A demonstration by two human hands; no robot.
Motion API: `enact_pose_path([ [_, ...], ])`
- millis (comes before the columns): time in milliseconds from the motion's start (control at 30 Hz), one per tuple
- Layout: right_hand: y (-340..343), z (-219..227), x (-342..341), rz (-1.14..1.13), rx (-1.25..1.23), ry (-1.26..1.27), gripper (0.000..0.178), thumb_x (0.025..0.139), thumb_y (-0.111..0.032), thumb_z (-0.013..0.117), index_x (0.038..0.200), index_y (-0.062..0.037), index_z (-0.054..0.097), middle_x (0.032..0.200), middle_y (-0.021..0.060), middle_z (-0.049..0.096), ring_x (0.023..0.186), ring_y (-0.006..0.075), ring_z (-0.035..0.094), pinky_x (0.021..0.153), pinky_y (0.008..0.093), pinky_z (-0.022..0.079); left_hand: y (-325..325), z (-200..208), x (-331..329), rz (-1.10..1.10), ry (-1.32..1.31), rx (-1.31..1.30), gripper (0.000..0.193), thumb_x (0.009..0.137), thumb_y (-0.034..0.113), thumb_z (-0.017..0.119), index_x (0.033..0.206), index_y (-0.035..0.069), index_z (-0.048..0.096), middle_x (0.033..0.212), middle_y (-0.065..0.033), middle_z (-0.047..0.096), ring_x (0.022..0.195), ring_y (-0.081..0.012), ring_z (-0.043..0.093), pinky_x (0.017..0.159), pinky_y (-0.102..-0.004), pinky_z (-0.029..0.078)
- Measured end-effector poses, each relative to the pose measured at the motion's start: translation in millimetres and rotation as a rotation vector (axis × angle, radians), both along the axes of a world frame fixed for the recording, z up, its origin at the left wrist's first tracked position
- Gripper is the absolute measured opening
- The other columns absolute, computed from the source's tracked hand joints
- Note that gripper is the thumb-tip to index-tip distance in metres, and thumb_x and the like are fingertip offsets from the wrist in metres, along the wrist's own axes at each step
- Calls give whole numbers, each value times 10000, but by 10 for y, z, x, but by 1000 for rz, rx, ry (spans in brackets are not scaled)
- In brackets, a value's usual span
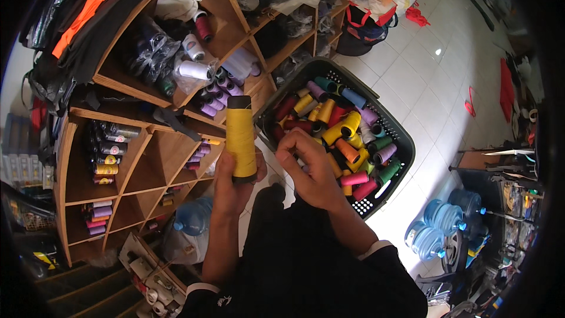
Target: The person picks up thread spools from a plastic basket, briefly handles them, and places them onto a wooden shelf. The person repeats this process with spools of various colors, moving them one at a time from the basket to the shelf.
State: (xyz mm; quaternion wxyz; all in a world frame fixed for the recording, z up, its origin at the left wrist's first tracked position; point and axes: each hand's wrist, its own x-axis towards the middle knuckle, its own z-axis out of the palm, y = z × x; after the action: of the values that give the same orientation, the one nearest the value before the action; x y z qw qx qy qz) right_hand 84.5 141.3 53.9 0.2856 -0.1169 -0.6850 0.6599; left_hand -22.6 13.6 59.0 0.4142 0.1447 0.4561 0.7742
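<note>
My left hand (232,185) is wrapped round the lower part of a large yellow thread spool (240,135). The spool stands nearly upright, with dark ends at top and bottom. Just right of it, my right hand (309,168) is closed in a pinch, and a fine yellow thread (265,153) runs to it from the spool. Beyond the right hand stands a dark green plastic basket (403,141) heaped with thread spools, among them a yellow one (351,123), an orange one (347,150) and a pink one (354,179).
Wooden cubbyhole shelves (147,159) line the left side, holding more spools and plastic bags. Blue water bottles (444,217) stand on the white tiled floor (406,76) at right; another blue bottle (194,215) is beside the shelves. A dark bag (360,32) sits beyond the basket.
</note>
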Motion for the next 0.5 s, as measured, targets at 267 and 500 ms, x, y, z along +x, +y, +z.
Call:
enact_pose_path([
  [267, 48, -59, -154, 34, -185, 41, 55, 837, -52, 649, 840, -3, 625, 829, 50, 570, 771, 119, 529, 715, 253, 415, -62, 36, -71, 23, 11, 2, 477, 904, 334, 560, 1238, 18, 435, 891, -103, 554, 773, -180, 549, 643, -300, 436],
  [500, -40, -99, -243, 125, -249, 66, 66, 825, -32, 673, 851, 13, 632, 828, 38, 569, 780, 102, 560, 698, 246, 448, -124, 69, -46, -10, -243, 156, 482, 895, 323, 559, 1254, 24, 442, 913, -115, 573, 774, -198, 569, 608, -313, 451],
])
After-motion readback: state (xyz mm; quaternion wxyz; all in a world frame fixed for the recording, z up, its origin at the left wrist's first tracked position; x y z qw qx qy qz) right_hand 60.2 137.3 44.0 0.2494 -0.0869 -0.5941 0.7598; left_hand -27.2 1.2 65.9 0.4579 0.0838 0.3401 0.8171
